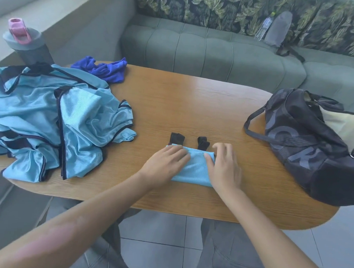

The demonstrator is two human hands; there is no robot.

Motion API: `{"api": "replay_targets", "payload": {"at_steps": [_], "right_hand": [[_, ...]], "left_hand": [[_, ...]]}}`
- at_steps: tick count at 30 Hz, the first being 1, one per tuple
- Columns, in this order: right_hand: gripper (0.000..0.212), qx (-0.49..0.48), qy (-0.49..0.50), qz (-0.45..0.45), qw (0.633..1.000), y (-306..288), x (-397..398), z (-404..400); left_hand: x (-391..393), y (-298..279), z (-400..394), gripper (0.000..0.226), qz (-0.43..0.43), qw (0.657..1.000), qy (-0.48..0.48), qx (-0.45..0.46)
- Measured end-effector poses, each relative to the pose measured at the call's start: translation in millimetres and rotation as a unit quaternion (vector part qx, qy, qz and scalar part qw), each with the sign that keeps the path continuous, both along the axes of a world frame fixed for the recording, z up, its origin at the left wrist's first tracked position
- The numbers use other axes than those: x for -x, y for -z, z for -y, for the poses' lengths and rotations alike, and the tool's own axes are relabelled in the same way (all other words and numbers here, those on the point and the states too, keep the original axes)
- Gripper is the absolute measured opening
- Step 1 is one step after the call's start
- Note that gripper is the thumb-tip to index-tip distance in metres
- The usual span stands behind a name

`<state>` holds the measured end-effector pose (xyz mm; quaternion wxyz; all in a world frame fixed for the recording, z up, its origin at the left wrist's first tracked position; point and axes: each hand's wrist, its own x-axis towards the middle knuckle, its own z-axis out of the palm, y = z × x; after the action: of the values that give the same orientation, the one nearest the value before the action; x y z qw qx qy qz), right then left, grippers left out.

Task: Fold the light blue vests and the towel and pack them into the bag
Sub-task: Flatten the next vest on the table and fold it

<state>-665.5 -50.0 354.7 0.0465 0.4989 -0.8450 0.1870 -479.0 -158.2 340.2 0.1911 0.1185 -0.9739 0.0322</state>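
— Two bare forearms reach in from the near edge, and we count two hands on one small folded vest (195,167). Our left hand (166,164) lies flat on its left part, palm down, the grip released, nothing pinched. Our right hand (224,167) rests on its right end with the fingers (208,157) curled down onto the cloth; we cannot tell whether that grip pinches the fabric or only presses it.

— And the folded piece itself?

— It lies on the wooden counter (194,106), near the front edge, about midway across. Two black straps (177,139) stick out from its far side, apart from each other.

— What do we count to the left?

— One heap of unfolded light blue vests (50,117) with dark trim. We cannot tell how many garments are in it; they overlap. It hangs partly over the left edge of the counter.

— To the right?

— One dark bag (306,144), lying on its side at the right end, its mouth open and a pale lining showing. One carry strap loops out toward the middle.

— Farther back?

— One crumpled dark blue towel (103,68) at the far edge, just beside the heap. One grey shaker bottle (27,44) with a pink cap stands behind the heap. Beyond that, on the green sofa (197,48), we count two clear bottles (278,28) leaning against the leaf-patterned backrest.
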Motion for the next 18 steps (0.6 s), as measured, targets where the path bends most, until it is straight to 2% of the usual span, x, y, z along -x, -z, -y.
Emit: {"api": "replay_targets", "payload": {"at_steps": [2, 5, 8, 10, 12, 14, 16, 18], "right_hand": [[0.020, 0.037, -0.051, -0.041, 0.997, 1.8, 5.7, -3.2], [0.012, 0.069, -0.150, -0.079, 0.983, 5.9, 14.1, -10.8], [0.024, 0.049, -0.185, -0.049, 0.980, 7.3, 21.6, -20.2], [0.033, 0.031, -0.193, -0.017, 0.981, 6.5, 25.8, -27.4], [0.040, 0.019, -0.190, 0.035, 0.981, 5.6, 29.2, -35.0], [0.043, 0.015, -0.175, 0.102, 0.979, 2.6, 30.6, -40.4], [0.049, 0.017, -0.177, 0.158, 0.971, -3.9, 30.6, -45.3], [0.066, 0.005, -0.205, 0.198, 0.958, -14.4, 30.7, -48.0]], "left_hand": [[-6.5, 1.9, 4.0, 0.037, 0.008, 1.000, 0.012, -0.018], [-12.1, -2.7, 5.6, 0.073, 0.050, 0.998, 0.006, -0.039], [-2.5, -7.5, 1.4, 0.098, 0.126, 0.992, -0.021, -0.020], [8.2, -6.1, -2.8, 0.092, 0.161, 0.986, -0.052, 0.006], [16.8, -4.8, -3.0, 0.073, 0.186, 0.979, -0.076, 0.024], [21.7, -6.2, -0.3, 0.065, 0.202, 0.975, -0.087, 0.024], [26.5, -17.6, 1.5, 0.057, 0.220, 0.971, -0.091, -0.016], [30.9, -39.7, 4.7, 0.034, 0.230, 0.963, -0.101, -0.099]]}}
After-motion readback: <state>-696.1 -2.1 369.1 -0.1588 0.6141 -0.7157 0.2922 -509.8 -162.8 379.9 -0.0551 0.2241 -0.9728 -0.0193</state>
